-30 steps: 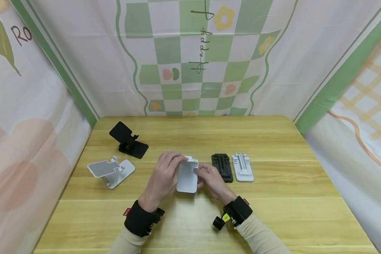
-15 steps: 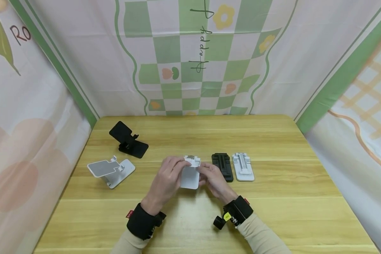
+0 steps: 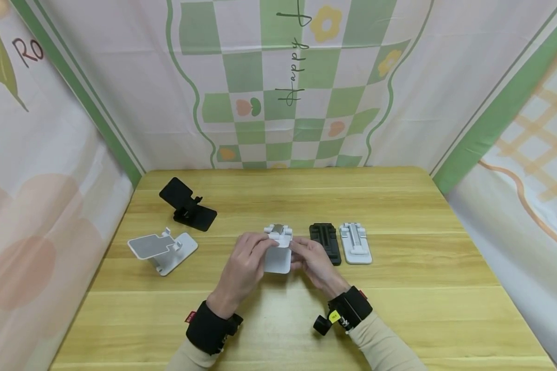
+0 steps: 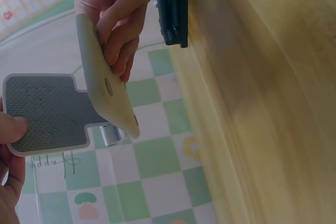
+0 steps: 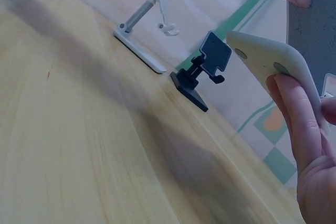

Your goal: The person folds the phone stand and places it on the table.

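Both hands hold a white phone stand (image 3: 277, 262) over the middle of the table, partly unfolded. My left hand (image 3: 243, 262) pinches its upper plate from the left; in the left wrist view the thumb lies on that plate's grey textured pad (image 4: 50, 111). From the other side my right hand (image 3: 316, 264) grips the flat white base (image 4: 94, 72), fingers along its underside. Round feet (image 5: 281, 68) show on that underside in the right wrist view. The stand's hinge end points away from me, and the two plates stand at an angle.
On the wooden table (image 3: 399, 309), a folded black phone stand (image 3: 325, 245) and a folded white one (image 3: 355, 245) lie right of the hands. At left stand an unfolded black stand (image 3: 199, 218) and an unfolded white stand (image 3: 150, 246). A patterned cloth (image 3: 241, 46) hangs behind.
The held stand has tilted, so its hinge end now shows and its base looks shorter. My left hand has shifted slightly right and nearer; the right hand has barely moved.
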`<state>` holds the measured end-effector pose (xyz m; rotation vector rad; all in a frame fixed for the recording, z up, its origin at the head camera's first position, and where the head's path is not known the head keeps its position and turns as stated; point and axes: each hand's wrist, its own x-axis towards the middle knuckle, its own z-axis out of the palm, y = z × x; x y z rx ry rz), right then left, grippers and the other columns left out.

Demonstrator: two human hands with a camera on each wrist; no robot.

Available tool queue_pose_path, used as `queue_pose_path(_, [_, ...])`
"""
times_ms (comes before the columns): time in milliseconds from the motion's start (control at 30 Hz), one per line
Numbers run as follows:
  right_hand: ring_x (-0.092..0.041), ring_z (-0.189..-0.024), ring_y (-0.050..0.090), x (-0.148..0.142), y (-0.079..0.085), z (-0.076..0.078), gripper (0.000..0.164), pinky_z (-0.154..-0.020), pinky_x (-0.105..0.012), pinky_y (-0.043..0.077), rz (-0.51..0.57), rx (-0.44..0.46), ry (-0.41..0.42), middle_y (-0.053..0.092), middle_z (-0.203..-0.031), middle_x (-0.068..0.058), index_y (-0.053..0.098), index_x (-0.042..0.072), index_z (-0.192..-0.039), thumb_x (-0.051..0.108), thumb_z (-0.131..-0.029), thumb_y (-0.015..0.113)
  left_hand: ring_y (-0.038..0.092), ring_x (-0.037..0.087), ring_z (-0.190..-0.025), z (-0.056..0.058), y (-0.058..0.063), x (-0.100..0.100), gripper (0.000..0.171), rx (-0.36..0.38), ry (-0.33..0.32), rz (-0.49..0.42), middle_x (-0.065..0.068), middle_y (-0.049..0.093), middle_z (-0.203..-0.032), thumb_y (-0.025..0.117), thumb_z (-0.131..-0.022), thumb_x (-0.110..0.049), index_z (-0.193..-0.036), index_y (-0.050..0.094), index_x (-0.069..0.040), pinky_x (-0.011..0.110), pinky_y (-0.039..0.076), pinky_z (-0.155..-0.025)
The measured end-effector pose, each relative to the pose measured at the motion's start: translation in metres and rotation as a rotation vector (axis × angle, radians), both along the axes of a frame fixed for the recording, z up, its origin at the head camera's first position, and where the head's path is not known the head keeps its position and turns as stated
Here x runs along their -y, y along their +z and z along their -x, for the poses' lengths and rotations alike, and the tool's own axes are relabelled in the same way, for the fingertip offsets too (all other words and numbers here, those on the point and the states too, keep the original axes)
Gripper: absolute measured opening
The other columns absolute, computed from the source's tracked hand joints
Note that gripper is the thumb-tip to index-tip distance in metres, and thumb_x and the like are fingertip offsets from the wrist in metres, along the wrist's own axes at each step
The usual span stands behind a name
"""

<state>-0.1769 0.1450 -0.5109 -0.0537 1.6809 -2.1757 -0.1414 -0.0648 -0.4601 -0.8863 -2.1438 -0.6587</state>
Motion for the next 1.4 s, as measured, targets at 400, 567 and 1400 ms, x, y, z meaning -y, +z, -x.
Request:
queue_pose_path(400, [-0.015,-0.082,0.073,0.0,0.002,0.0,0.046,-0.074,-0.024,0.061,0.024,0.024,-0.015,0.074,-0.111,-0.012,0.045,-0.018,-0.14,0.01,-0.105,0.055,0.064,0.026,-0.101,-0.002,-0.003,-0.002,0.032,-0.003,0.005,0.008,0.011,0.067,-0.105,0.074,-0.078,0.017,-0.103,0.072,-0.002,0.035,0.059,-0.09])
queue_pose_path(567, [-0.015,-0.082,0.073,-0.001,0.001,0.001,0.046,-0.074,-0.024,0.061,0.026,0.028,-0.024,0.074,-0.11,-0.012,0.046,-0.018,-0.139,0.012,-0.106,0.056,0.064,0.026,-0.099,-0.003,-0.007,-0.003,0.034,-0.01,0.006,0.018,0.011,0.067,-0.106,0.075,-0.076,0.018,-0.104,0.072,-0.002,0.035,0.059,-0.089])
queue_pose_path(1400, [-0.013,-0.08,0.075,-0.002,0.004,0.001,0.048,-0.076,-0.025,0.062,0.077,0.053,-0.054,0.077,-0.102,-0.009,0.043,-0.019,-0.141,0.011,-0.107,0.055,0.063,0.023,-0.099,-0.009,-0.019,-0.007,0.03,0.033,-0.011,0.027,0.009,0.065,-0.105,0.078,-0.077,0.012,-0.103,0.071,-0.003,0.031,0.057,-0.09])
